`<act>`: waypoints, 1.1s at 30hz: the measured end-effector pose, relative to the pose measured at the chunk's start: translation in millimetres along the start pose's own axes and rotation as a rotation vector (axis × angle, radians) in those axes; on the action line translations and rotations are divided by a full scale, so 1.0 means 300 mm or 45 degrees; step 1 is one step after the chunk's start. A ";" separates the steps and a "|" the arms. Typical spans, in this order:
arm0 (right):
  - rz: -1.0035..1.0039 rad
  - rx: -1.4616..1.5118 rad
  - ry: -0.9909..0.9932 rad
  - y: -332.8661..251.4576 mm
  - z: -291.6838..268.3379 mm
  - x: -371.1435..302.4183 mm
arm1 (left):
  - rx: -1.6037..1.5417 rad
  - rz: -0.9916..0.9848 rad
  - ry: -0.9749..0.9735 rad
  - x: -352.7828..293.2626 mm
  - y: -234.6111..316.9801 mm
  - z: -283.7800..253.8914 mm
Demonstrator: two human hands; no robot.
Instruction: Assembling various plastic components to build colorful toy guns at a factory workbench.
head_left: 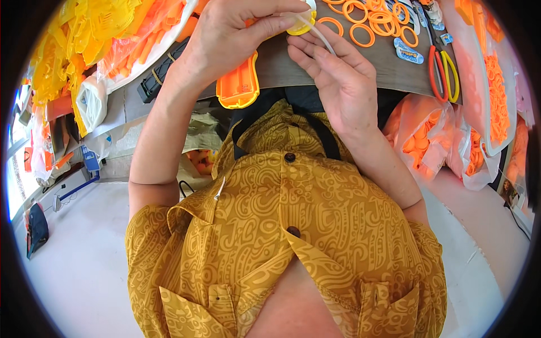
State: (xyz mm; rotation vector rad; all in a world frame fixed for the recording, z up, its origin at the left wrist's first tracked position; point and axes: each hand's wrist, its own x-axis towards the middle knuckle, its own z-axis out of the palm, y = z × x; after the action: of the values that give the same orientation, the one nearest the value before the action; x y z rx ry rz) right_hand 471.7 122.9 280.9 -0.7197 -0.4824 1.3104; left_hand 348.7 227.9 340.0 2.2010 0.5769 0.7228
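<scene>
At the top middle, my left hand (248, 25) has its thumb and forefinger pinched on a thin whitish tube (319, 34). The tube curves down to the right, in front of the fingers of my right hand (341, 73). A small round yellow part (301, 25) with some white on it sits between the two hands. My right fingertips, partly curled, hold this part from below. Under my left wrist an orange tray-like shell with a yellow rim (238, 81) lies at the table's front edge; the forearm covers some of it.
Orange rings (362, 35) lie loosely on the grey table (270, 73). Right of them are scissors with red and yellow handles (442, 73) and a blue label (408, 52). Yellow plastic parts (90, 22) heap at left. Bags of orange parts (420, 135) hang at right.
</scene>
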 end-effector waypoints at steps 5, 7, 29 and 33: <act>0.004 -0.016 -0.012 -0.001 0.000 -0.003 | 0.018 -0.074 -0.004 -0.008 -0.012 -0.002; 0.003 -0.023 -0.021 0.000 0.001 -0.002 | -0.083 -0.143 -0.002 -0.012 -0.023 -0.001; -0.056 -0.024 -0.150 0.011 0.005 0.012 | -0.283 -0.201 -0.035 -0.011 -0.048 -0.019; -0.062 -0.080 -0.181 0.018 0.015 0.008 | -0.417 -0.313 -0.011 -0.020 -0.091 -0.022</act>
State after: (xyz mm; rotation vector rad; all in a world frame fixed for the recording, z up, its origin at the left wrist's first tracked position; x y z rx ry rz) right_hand 465.5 126.6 280.0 -0.6656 -0.6545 1.3102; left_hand 335.2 244.9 321.3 1.7940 0.6605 0.6279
